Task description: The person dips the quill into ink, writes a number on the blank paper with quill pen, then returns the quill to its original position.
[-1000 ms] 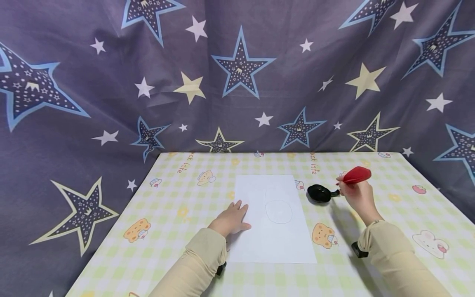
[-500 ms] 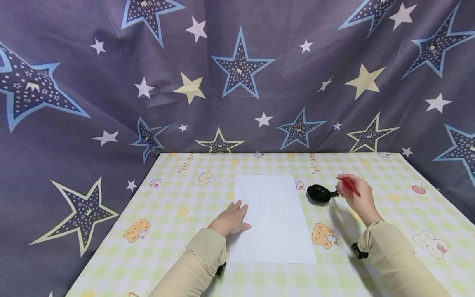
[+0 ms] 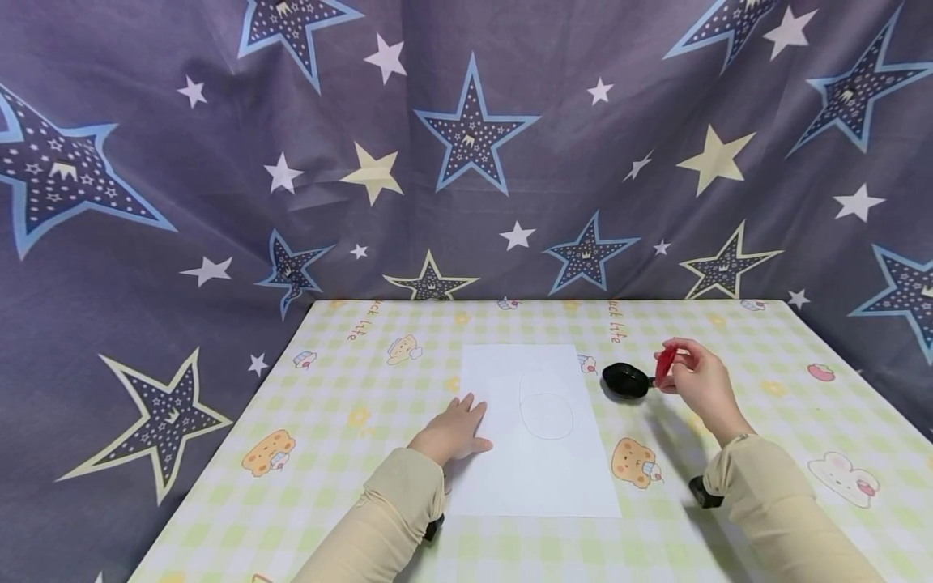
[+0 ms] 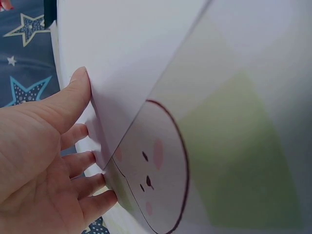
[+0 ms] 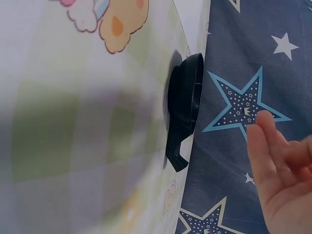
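Note:
My left hand (image 3: 453, 429) rests with spread fingers at the left edge of a white sheet of paper (image 3: 503, 478). Its fingertips and thumb touch the sheet's edge in the left wrist view. The paper bears a thin drawn line shaped like a 6. To the right, my right hand (image 3: 701, 379) pinches a thin red leaf-shaped piece (image 3: 665, 366) between thumb and fingers, above the table. Just left of it sits a small black frying pan (image 3: 625, 380), its short handle pointing towards the right hand. In the right wrist view the pan (image 5: 184, 97) stands beside the fingers and the red piece is hidden.
A checked tablecloth (image 3: 350, 494) with printed bears and sweets covers the table. Behind it hangs a dark curtain (image 3: 466, 219) patterned with stars. Black wrist cameras show under both sleeves.
The red piece has turned in the right hand's fingers, from lying broad towards the upper right to standing steeply near the pan's handle. The left hand, paper and pan stay put.

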Tool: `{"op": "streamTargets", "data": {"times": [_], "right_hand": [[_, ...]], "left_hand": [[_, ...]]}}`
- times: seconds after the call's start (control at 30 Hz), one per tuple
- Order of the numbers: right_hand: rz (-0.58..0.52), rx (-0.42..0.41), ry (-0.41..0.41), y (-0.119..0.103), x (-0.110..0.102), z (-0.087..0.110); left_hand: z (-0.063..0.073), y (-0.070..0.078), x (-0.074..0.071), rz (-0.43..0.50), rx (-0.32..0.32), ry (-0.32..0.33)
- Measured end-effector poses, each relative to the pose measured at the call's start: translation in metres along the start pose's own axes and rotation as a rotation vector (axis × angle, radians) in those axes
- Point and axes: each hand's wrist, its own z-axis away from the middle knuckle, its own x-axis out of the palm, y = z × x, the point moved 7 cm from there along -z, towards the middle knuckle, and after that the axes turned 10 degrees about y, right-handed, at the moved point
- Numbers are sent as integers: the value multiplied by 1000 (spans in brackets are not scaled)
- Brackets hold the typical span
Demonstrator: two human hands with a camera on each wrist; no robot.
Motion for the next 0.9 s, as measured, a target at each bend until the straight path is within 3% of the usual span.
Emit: {"op": "streamTargets", "data": {"times": [0.2, 0.4, 0.63, 0.9], "right_hand": [[-71, 84, 1, 2, -2, 2], [-48, 113, 14, 4, -2, 2], [-30, 97, -16, 4, -1, 4], [71, 41, -83, 7, 0, 5]], "left_hand": [[-1, 0, 0, -8, 3, 3], [-2, -1, 2, -18, -7, -5], [-1, 0, 1, -7, -16, -16], [1, 2, -1, 6, -13, -10]]}}
